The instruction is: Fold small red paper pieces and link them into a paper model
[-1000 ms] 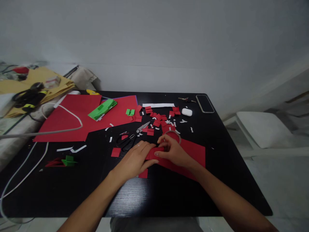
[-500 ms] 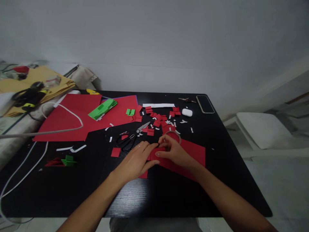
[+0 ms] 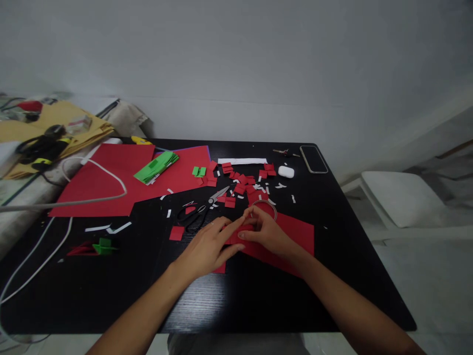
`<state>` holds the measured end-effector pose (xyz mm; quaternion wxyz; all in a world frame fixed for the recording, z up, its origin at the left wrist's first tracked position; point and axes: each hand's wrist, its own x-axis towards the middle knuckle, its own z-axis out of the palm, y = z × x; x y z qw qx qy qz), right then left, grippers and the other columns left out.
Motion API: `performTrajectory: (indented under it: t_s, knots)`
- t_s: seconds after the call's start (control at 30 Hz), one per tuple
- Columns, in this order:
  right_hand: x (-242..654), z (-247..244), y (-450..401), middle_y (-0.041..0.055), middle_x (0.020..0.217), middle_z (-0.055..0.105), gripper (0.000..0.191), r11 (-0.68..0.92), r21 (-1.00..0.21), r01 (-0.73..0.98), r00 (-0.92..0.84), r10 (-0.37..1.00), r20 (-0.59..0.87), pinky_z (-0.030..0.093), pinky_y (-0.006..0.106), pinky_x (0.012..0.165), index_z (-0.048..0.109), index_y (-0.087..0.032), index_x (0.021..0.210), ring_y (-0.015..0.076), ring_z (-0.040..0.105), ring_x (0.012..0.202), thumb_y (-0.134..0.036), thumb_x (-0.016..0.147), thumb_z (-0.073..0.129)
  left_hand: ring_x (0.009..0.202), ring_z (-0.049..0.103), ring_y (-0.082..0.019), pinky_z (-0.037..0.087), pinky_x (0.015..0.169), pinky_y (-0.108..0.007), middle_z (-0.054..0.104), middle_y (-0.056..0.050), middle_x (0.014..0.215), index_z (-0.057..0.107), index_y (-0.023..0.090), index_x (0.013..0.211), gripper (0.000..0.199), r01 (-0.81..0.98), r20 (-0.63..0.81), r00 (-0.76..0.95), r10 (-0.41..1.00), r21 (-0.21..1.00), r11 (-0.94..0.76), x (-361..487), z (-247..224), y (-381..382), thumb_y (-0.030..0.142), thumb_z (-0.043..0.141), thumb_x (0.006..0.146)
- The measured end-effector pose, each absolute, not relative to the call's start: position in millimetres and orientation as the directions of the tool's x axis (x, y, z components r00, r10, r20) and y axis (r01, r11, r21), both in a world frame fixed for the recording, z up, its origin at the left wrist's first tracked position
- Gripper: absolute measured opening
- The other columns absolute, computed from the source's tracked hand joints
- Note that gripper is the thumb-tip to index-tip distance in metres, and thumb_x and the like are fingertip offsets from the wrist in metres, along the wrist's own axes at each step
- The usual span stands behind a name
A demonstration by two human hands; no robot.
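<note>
My right hand [image 3: 268, 232] has its thumb and fingers closed on a small folded piece of red paper [image 3: 234, 239]. From the left, my left hand [image 3: 205, 249] rests against the same piece, thumb and index finger stretched out and apart, the index tip meeting my right fingers. Beneath my right hand lies a larger red paper sheet [image 3: 300, 237], with a thin ring like a tape roll [image 3: 275, 212] at its upper left. Black-handled scissors [image 3: 201, 209], slightly open, lie beyond my left hand. A red square [image 3: 176, 232] is just left of them. My fingers partly hide the folded piece.
Small red folded pieces [image 3: 240, 189] and white scraps are scattered behind my hands. Farther left are green paper strips [image 3: 156, 167] on large red sheets [image 3: 107, 187], and a white cable [image 3: 96, 199]. A phone [image 3: 314, 159], keys [image 3: 286, 153] and white case [image 3: 286, 171] sit at back right.
My left index finger has straightened and reached toward my right fingertips. My right hand stays almost in place on the red paper.
</note>
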<state>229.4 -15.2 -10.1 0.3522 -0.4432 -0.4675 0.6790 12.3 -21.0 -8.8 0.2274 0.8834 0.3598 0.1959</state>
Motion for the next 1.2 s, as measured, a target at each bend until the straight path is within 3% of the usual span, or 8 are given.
performTrajectory:
  t_s: [0.33,0.8,1.2]
  knots:
    - [227.5,-14.3,-16.4,-0.0055,0.078,0.066,0.051,-0.359,-0.928,-0.096,-0.356,0.883,-0.305,0.048,0.027,0.069,0.049,-0.024,0.099,0.0137,0.064,0.071,-0.031,0.068,0.089,0.101,0.070,-0.027,0.061,0.090,-0.046,0.065,-0.011,0.117,0.052,0.023,0.139,0.048,0.557,0.192,0.645,0.740,0.545,-0.626,13.7,-6.6,-20.8,0.048,0.058,0.099]
    - [227.5,-14.6,-17.3,-0.0045,0.082,0.067,0.051,-0.350,-0.932,-0.095,-0.372,0.881,-0.293,0.049,0.027,0.070,0.050,-0.024,0.099,0.0140,0.065,0.073,-0.034,0.069,0.089,0.102,0.069,-0.027,0.060,0.091,-0.045,0.065,-0.011,0.116,0.053,0.024,0.139,0.050,0.566,0.178,0.642,0.746,0.545,-0.618,14.2,-6.8,-21.2,0.048,0.062,0.097]
    - [226.9,-17.9,-17.3,-0.0040,0.081,0.064,0.048,-0.302,-0.952,-0.048,-0.361,0.894,-0.265,0.048,0.028,0.069,0.050,-0.024,0.100,0.0143,0.062,0.072,-0.033,0.071,0.087,0.107,0.066,-0.028,0.058,0.092,-0.047,0.064,-0.012,0.120,0.053,0.020,0.134,0.040,0.569,0.166,0.658,0.735,0.529,-0.629,13.9,-8.8,-20.4,0.040,0.059,0.100]
